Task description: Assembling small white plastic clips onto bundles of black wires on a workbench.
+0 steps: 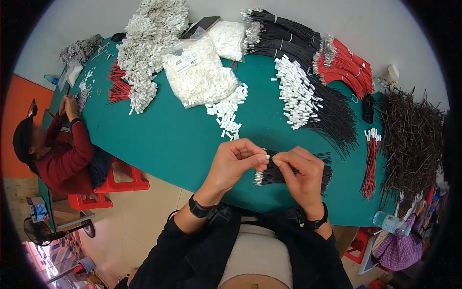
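My left hand (pixel 235 161) pinches a small white connector housing (pixel 267 157) between thumb and fingertips. Close beside it, my right hand (pixel 304 169) has its thumb and forefinger pressed together on a thin black wire, whose end is at the housing; how far it goes in is too small to tell. Beneath both hands lies a bunch of black wires (pixel 270 179) with bare metal tips at the left. Loose white housings (pixel 230 115) are scattered just beyond my left hand. A pile of black wires with white housings on their ends (pixel 296 94) spreads past my right hand.
Clear bags of housings (pixel 199 79) stand on the green table (pixel 163 139), beside a tall heap of white-ended wires (pixel 149 43). Black bundles (pixel 284 36), red bundles (pixel 344 67), and a dark wire tangle (pixel 411 144) line the far and right sides. Another person (pixel 62 154) sits at left.
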A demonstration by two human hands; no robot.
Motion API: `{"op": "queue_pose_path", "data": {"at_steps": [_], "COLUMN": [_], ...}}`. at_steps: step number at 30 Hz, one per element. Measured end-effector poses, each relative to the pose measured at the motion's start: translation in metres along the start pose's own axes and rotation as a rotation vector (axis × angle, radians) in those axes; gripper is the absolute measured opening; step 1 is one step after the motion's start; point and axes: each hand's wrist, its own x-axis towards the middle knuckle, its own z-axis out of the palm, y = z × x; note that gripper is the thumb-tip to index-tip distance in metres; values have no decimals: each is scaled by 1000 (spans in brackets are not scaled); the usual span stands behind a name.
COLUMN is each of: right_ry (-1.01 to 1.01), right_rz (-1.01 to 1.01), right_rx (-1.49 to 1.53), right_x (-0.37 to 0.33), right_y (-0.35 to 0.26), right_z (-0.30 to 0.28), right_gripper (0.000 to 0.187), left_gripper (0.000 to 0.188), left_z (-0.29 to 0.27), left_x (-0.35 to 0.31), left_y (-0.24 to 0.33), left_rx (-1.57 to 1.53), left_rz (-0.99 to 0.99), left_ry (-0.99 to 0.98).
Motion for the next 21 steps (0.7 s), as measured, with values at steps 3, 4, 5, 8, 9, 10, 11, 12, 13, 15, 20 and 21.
{"op": "queue_pose_path", "data": {"at_steps": [3, 4, 5, 8, 9, 10, 11, 12, 13, 15, 20, 21], "right_ry": [-34, -94, -154, -20, 51, 153, 169, 184, 55, -223, -427, -429], "right_rz": [25, 15, 5, -154, -210, -276, -295, -325, -264, -133, -14, -14], "right_rx": [1, -20, -40, -365, -594, -750, -772, -784, -693, -487, -422, -422], "right_x": [2, 3, 6, 30, 45, 63, 66, 71, 64, 38, 0, -3], "right_y": [0, 4, 9, 32, 37, 26, 26, 30, 33, 48, 57, 59], "right_z": [-3, -7, -11, -38, -47, -50, -52, -51, -48, -33, -1, 3], "right_gripper": [11, 9, 8, 9, 18, 24, 24, 25, 24, 21, 10, 10], "left_gripper": [9, 9, 9, 11, 12, 14, 17, 17, 17, 16, 14, 13], "left_z": [-3, -5, -10, -29, -36, -39, -40, -43, -45, -43, -44, -46], "left_x": [-1, -1, 1, 15, 21, 28, 34, 39, 45, 57, 70, 72], "left_y": [3, 5, 7, 18, 22, 25, 21, 17, 12, 5, -1, -3], "left_rx": [30, 65, 67, 551, 922, 1287, 1309, 1315, 1412, 1589, 1693, 1685], "left_rz": [-32, -61, -59, 90, 303, 527, 501, 507, 528, 541, 496, 493], "left_ry": [-8, -16, -16, 185, 234, 275, 309, 324, 306, 290, 213, 179]}}
